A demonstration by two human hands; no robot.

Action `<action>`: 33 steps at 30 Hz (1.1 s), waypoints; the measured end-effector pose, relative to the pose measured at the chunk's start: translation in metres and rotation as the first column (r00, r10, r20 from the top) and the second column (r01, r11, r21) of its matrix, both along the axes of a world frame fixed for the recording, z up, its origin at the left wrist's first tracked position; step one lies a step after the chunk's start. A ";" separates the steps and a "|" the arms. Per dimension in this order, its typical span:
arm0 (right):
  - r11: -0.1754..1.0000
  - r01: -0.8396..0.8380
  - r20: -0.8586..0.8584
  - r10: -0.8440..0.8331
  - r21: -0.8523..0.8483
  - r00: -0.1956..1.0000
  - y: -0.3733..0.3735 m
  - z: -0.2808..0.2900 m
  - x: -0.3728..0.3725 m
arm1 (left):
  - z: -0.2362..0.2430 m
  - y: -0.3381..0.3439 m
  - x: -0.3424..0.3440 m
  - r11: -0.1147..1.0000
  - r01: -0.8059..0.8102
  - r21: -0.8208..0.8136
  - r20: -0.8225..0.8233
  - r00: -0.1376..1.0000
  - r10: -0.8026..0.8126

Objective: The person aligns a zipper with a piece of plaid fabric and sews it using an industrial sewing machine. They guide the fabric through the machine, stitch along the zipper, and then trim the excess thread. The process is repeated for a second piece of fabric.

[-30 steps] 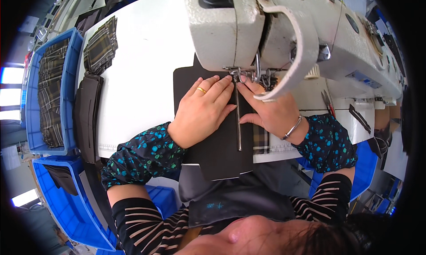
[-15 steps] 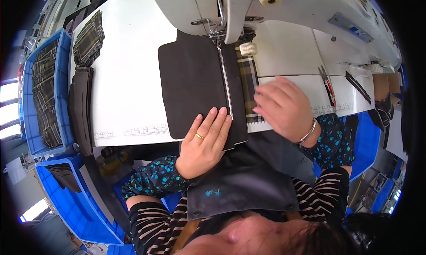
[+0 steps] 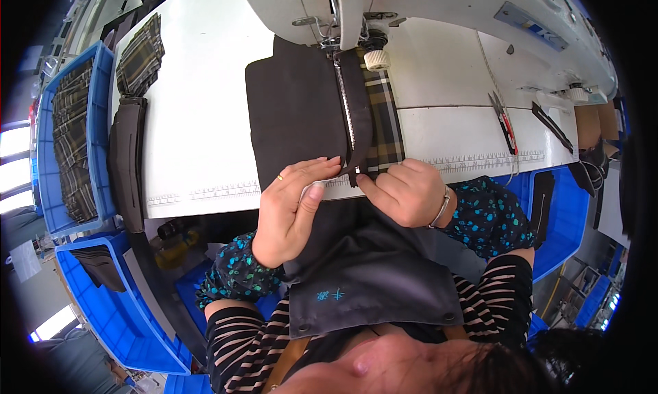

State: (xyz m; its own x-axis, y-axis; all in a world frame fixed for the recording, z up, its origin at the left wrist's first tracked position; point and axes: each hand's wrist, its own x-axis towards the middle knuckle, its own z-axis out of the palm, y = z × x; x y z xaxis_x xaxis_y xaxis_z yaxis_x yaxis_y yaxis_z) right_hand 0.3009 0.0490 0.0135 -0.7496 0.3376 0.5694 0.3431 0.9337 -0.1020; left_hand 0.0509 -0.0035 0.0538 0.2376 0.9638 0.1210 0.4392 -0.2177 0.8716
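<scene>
A dark fabric panel lies under the sewing machine's presser foot, with a silver-toothed zipper running toward me. Beneath its right side shows plaid fabric. At the panel's near edge, my left hand rests with fingers stretched out over the cloth and thumb apart; the edge there is bent up. My right hand is closed, its thumb and curled forefinger pinching the near end of the zipper strip at the table's front edge.
Scissors and a black-handled tool lie at right. At left are stacked plaid pieces, folded dark pieces and a blue bin of plaid fabric. Other blue bins stand below table height.
My left hand has turned sideways from lying flat on the panel. My right hand has come left and closed on the strip's near end. The panel's near edge is now bent up.
</scene>
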 end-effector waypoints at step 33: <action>0.995 0.007 -0.133 0.006 0.102 0.991 -0.008 -0.019 0.004 | -0.006 -0.012 0.029 0.951 0.072 0.301 -0.441 0.895 0.072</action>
